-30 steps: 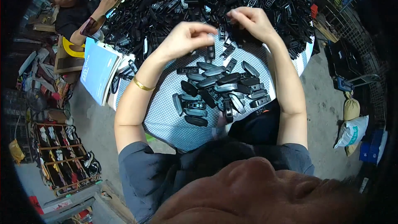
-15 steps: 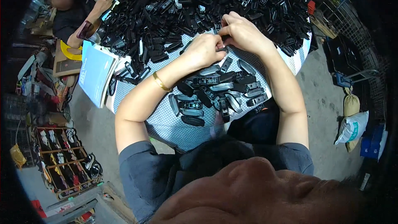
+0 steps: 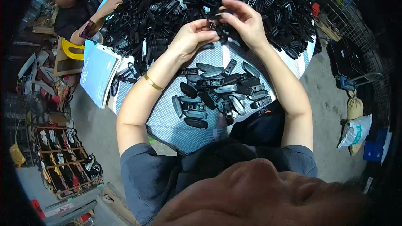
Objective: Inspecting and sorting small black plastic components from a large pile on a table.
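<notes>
Over the near edge of the large heap, both my hands are raised close together. My left hand [image 3: 190, 39], with a gold bangle on its forearm, is closed with thumb and fingers at a small black plastic part [image 3: 213, 25]. My right hand [image 3: 247, 25] is curled just beside it, thumb and fingertips also gripping black plastic; whether this is the same part or a second one I cannot tell. Below them, on the patterned cloth [image 3: 171, 130], lies a smaller group of elongated black and grey plastic parts [image 3: 213, 83], some showing a hollow, ribbed underside.
A heap of similar black plastic parts [image 3: 167, 21] covers the far side of the table. At the left edge stands a blue-covered book [image 3: 98, 75]. Another person [image 3: 69, 12] works at the far left. Sacks [image 3: 356, 129] stand on the floor to the right; a compartmented rack [image 3: 65, 159] is at the left.
My hands have lifted from the near edge of the heap and moved slightly apart, the left one shifting leftward. The other person's hands have moved down toward the heap.
</notes>
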A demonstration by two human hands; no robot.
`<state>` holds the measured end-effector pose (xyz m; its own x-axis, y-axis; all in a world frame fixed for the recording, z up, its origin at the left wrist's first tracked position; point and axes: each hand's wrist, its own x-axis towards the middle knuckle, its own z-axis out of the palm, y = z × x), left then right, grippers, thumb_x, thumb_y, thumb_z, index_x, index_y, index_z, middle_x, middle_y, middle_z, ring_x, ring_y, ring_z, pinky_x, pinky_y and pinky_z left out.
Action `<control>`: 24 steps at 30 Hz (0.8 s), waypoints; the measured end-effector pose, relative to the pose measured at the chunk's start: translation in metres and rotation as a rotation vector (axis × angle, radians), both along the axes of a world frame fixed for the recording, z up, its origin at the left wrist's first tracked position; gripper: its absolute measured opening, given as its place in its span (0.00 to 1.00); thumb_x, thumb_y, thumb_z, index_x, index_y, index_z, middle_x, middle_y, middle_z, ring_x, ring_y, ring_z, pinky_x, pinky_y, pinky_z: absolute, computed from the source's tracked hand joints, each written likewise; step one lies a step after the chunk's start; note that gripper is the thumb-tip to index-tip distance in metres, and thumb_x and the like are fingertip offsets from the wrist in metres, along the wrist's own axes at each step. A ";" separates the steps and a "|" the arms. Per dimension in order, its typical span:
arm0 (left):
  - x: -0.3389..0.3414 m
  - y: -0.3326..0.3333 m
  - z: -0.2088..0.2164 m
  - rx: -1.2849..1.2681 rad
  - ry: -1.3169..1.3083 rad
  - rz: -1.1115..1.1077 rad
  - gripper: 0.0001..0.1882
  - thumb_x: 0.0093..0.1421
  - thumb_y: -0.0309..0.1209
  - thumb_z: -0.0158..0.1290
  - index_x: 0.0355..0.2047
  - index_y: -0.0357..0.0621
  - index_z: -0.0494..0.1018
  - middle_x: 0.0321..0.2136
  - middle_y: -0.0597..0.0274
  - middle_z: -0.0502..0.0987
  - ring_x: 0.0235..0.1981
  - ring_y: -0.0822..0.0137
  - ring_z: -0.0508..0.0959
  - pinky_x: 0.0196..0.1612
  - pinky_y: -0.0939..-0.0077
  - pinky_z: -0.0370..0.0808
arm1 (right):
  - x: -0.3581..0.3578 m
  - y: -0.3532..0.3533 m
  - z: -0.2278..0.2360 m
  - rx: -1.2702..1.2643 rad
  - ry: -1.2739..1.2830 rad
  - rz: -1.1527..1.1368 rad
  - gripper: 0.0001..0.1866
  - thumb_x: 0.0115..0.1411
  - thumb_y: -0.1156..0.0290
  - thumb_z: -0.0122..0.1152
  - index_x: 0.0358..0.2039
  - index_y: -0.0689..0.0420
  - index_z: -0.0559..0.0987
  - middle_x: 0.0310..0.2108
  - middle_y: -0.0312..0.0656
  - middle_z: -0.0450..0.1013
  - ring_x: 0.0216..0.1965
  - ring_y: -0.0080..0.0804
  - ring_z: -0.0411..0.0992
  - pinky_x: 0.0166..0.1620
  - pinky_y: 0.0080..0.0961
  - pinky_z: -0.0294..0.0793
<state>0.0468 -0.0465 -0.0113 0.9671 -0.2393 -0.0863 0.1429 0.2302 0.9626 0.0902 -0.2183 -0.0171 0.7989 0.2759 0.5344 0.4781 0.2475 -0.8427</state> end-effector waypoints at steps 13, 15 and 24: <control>0.000 0.000 -0.006 0.142 -0.324 0.271 0.16 0.52 0.22 0.54 0.43 0.32 0.71 0.33 0.58 0.77 0.30 0.74 0.76 0.36 0.84 0.73 | -0.007 0.003 -0.006 -0.401 -0.248 -0.196 0.12 0.48 0.78 0.61 0.35 0.65 0.76 0.32 0.38 0.70 0.33 0.21 0.72 0.35 0.15 0.73; 0.000 0.000 -0.004 0.191 -0.338 0.288 0.16 0.51 0.22 0.54 0.43 0.33 0.71 0.33 0.58 0.77 0.31 0.74 0.76 0.36 0.83 0.74 | -0.007 0.003 -0.006 -0.374 -0.265 -0.191 0.11 0.48 0.78 0.61 0.34 0.65 0.75 0.32 0.37 0.70 0.33 0.21 0.73 0.35 0.15 0.73; -0.003 0.001 0.000 0.292 -0.373 0.292 0.16 0.52 0.23 0.54 0.43 0.34 0.72 0.34 0.58 0.77 0.34 0.73 0.76 0.39 0.83 0.73 | -0.014 0.004 -0.004 -0.465 -0.428 -0.284 0.11 0.48 0.78 0.62 0.33 0.66 0.75 0.31 0.38 0.69 0.30 0.21 0.72 0.32 0.15 0.73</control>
<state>0.0441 -0.0451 -0.0118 0.9673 0.0259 0.2522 -0.2497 -0.0746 0.9654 0.0761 -0.2145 -0.0210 0.6193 0.3641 0.6956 0.7851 -0.2780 -0.5535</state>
